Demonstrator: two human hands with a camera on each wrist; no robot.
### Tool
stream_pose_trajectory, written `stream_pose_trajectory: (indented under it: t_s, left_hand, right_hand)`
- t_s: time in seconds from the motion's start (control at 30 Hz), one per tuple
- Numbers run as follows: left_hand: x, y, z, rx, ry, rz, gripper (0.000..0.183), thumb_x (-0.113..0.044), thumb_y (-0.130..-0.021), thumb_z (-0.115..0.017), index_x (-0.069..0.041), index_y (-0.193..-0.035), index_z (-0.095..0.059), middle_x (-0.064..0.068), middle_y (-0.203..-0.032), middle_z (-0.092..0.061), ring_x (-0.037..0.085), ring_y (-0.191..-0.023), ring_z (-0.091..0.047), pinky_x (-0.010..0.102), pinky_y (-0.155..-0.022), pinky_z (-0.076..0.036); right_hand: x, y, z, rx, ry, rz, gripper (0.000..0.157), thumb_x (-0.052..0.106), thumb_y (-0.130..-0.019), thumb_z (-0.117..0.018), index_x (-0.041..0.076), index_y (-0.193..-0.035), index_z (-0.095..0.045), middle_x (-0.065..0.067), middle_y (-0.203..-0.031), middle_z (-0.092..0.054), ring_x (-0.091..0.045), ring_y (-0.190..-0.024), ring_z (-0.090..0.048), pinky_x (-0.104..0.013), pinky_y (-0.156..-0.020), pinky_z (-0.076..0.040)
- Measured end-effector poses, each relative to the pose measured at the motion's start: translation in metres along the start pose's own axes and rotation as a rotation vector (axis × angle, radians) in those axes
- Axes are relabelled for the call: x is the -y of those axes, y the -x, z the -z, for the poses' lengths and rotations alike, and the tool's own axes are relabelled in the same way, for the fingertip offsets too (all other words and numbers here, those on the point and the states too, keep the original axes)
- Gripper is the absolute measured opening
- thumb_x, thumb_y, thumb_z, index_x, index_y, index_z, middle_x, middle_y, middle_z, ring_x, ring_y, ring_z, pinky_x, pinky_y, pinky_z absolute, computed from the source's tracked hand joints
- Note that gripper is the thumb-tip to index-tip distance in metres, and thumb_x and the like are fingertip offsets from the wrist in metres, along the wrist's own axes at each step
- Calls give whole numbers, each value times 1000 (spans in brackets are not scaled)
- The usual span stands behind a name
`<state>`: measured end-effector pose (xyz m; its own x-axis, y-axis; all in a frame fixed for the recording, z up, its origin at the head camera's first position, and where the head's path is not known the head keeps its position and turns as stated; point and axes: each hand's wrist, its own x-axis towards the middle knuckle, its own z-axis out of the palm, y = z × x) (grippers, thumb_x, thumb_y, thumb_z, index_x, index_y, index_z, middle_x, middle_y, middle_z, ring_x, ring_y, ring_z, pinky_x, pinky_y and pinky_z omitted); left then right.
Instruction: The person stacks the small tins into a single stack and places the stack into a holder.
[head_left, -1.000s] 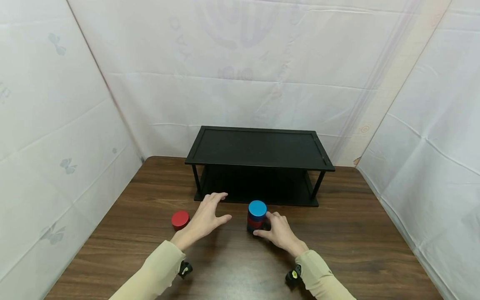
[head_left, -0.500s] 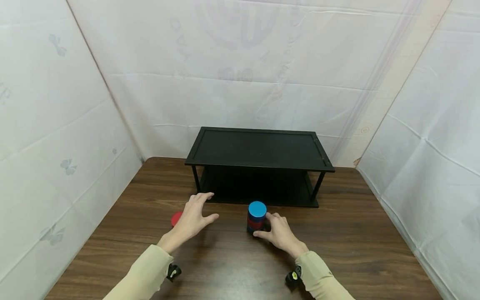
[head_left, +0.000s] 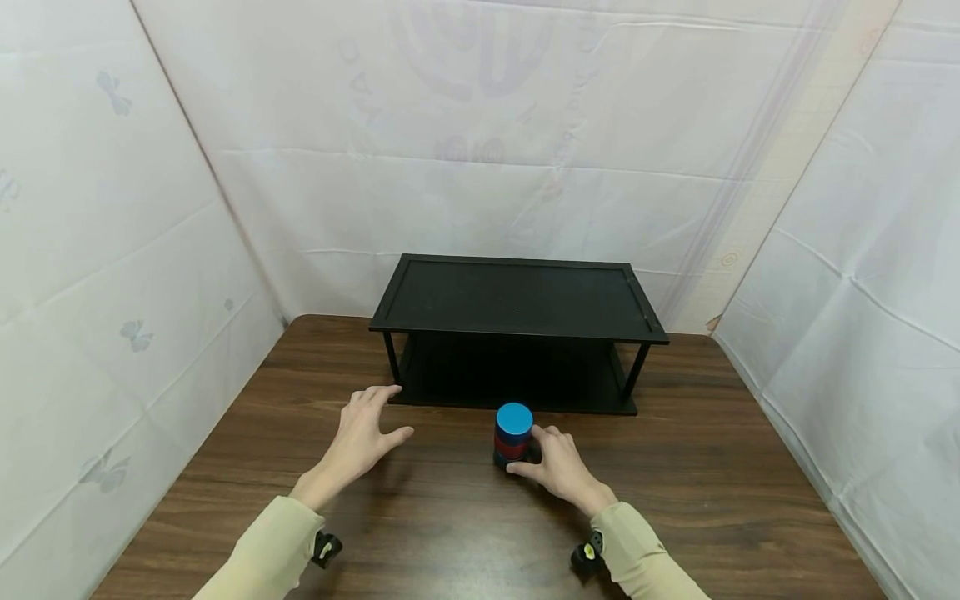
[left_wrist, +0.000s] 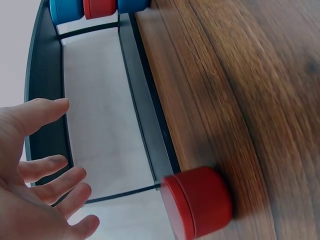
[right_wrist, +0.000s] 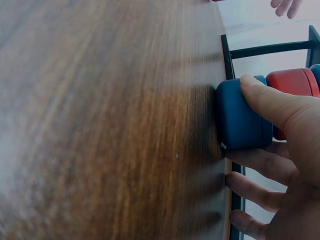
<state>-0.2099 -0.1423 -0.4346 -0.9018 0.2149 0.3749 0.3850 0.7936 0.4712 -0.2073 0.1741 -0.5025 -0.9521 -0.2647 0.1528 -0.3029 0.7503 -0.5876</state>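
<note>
A stack of three round lidded tins stands in front of the rack in the head view: a blue tin (head_left: 514,419) on top, a red tin (head_left: 510,449) in the middle and another blue tin (right_wrist: 239,120) at the bottom. My right hand (head_left: 561,469) pinches the bottom blue tin between thumb and index finger; its other fingers spread beside the tin. My left hand (head_left: 352,440) hovers over the table to the left, fingers spread, holding nothing. A separate red tin (left_wrist: 202,202) stands on the table near it in the left wrist view; the head view has it hidden behind that hand.
A low black two-tier rack (head_left: 517,296) stands at the back of the wooden table (head_left: 720,467), just behind the stack. White cloth walls (head_left: 525,167) enclose the table at the back and both sides.
My left hand has moved left, away from the stack, and now covers the lone red tin in the head view. The right hand and the stack have stayed in place.
</note>
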Motion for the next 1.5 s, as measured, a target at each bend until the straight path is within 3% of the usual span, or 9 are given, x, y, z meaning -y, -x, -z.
stream_pose_trajectory:
  t_s: [0.27,0.6,1.5]
  left_hand:
    - [8,5,6,7,-25,29,63,-22,-79,-79,0,-132,-53,22,-126,-58,43,-113,-48,65,-92,-36]
    - [21,10,9,64,-54,98,69,-24,-77,-80,-1,-134,-49,27,-130,-51,48,-117,-42,68,-93,-31]
    - [45,18,6,247,-93,218,81,-24,-75,-82,-4,-142,-40,31,-135,-43,48,-118,-40,64,-86,-38]
  right_hand:
    - [0,0,-1,-2,1,2,61,44,-78,-77,5,-121,-61,-6,-104,-64,-19,-94,-53,-43,-86,-44]
    - [-1,1,-1,5,4,-10,62,45,-78,-77,5,-122,-61,-7,-105,-64,-21,-96,-53,-44,-86,-45]
    - [-1,-3,-1,5,-1,-2,59,42,-77,-78,5,-120,-62,-6,-105,-65,-17,-94,-53,-43,-88,-42]
